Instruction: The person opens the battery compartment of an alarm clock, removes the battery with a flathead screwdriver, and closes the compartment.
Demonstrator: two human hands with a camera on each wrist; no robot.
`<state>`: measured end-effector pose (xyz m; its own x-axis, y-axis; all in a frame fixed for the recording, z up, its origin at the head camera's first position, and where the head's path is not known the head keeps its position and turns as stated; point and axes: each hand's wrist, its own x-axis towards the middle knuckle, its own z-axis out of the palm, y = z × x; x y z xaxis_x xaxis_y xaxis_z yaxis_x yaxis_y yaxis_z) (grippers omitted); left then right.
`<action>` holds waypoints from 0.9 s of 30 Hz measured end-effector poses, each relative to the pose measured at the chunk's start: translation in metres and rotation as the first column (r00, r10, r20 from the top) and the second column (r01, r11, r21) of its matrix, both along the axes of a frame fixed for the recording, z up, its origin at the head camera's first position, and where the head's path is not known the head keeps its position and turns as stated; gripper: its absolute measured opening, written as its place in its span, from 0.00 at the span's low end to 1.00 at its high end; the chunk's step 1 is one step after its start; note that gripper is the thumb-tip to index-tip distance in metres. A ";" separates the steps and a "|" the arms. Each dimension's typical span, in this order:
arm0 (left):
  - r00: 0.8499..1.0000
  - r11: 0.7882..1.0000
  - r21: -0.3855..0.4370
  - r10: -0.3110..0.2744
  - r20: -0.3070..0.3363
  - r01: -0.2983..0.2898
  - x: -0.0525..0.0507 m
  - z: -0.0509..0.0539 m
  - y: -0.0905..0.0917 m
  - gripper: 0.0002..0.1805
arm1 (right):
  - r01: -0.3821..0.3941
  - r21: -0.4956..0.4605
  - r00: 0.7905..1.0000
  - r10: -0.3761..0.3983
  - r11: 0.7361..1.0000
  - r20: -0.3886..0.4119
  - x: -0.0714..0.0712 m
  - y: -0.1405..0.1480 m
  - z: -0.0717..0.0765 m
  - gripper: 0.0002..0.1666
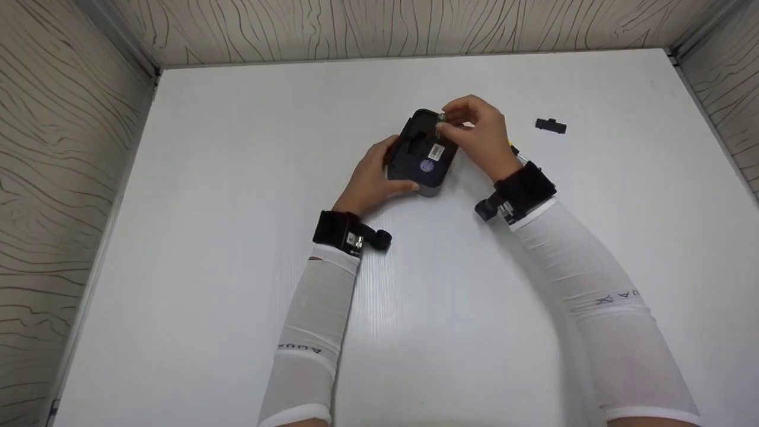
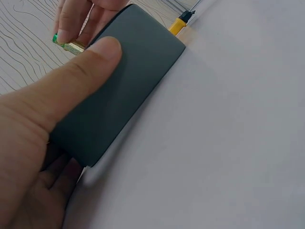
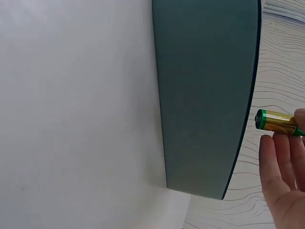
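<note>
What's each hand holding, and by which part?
Right hand: a green-and-gold battery, pinched toward one end. Left hand: the dark device, gripped by its near end and left side.

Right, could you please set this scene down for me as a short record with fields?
Left hand: the left hand grips the dark device
Right hand: the right hand pinches a green-and-gold battery
Device face: black, bearing a white label and a round purple sticker
Battery position: at the device's labelled face, not seated in it
Also on the white table: a small black cover piece; a yellow-handled tool, partly hidden by the right arm in the head view
</note>
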<state>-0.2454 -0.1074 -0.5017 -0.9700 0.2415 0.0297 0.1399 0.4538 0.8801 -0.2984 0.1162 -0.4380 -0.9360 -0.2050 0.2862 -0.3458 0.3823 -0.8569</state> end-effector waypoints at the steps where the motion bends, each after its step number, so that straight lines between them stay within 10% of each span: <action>1: 1.000 1.000 0.000 0.001 0.002 -0.001 0.000 0.000 0.000 0.59 | 0.008 0.010 1.000 -0.008 1.000 -0.002 0.000 0.003 0.000 0.14; 27: 1.000 1.000 0.002 0.013 0.013 -0.013 -0.004 -0.002 -0.001 0.60 | 0.209 0.205 0.977 -0.215 0.956 0.006 -0.016 0.087 0.000 0.13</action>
<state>-0.2498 -0.1082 -0.5040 -0.9733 0.2290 0.0172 0.1222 0.4532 0.8830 -0.3142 0.2028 -0.4377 -0.9713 -0.0518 0.2322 -0.2148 0.6104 -0.7624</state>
